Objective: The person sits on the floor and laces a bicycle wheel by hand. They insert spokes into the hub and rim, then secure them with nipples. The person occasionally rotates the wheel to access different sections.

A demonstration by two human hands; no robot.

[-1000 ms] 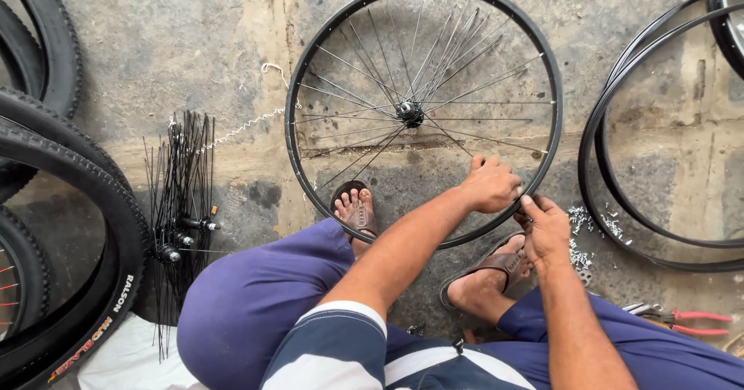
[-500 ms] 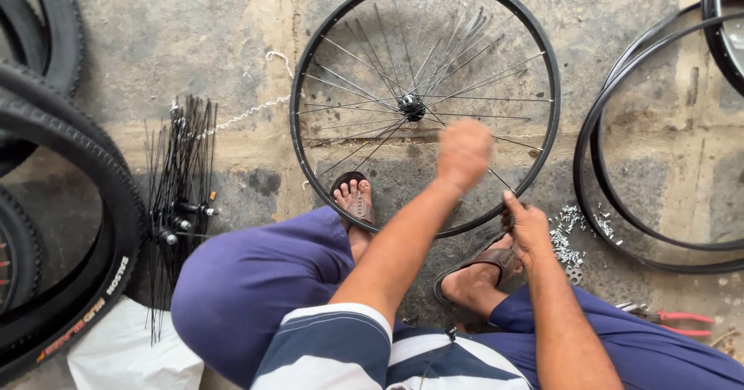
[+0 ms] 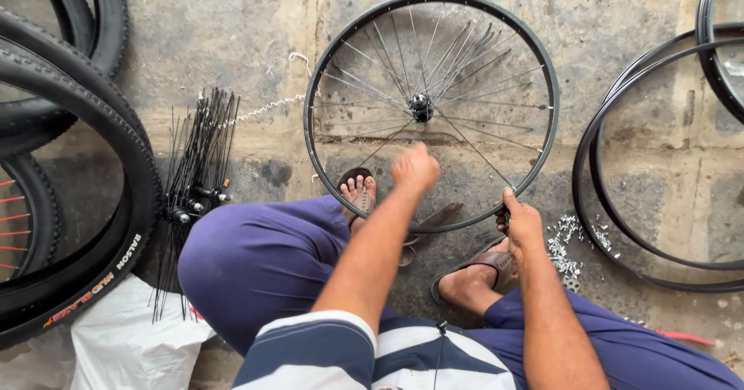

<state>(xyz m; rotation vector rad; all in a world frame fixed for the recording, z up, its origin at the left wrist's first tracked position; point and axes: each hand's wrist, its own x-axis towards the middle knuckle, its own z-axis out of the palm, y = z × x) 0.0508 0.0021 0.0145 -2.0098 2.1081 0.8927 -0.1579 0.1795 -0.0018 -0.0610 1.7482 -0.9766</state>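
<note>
A black bicycle wheel rim [image 3: 329,72] lies flat on the concrete in front of me, partly laced with thin spokes that run to the hub [image 3: 421,107]. My right hand [image 3: 521,221] grips the near right edge of the rim. My left hand [image 3: 415,167] is blurred over the lower spokes, just below the hub, with its fingers curled; whether it holds a spoke is unclear. My sandalled feet rest under the rim's near edge.
A bundle of loose black spokes [image 3: 198,157] lies to the left. Black tyres [image 3: 116,150] fill the left edge and bare rims [image 3: 612,134] the right. Small silver nipples [image 3: 566,243] are scattered by my right hand. A white bag [image 3: 124,343] sits bottom left.
My left hand has left the near rim beside my right hand and moved up and left over the spokes toward the hub. My right hand has stayed on the rim.
</note>
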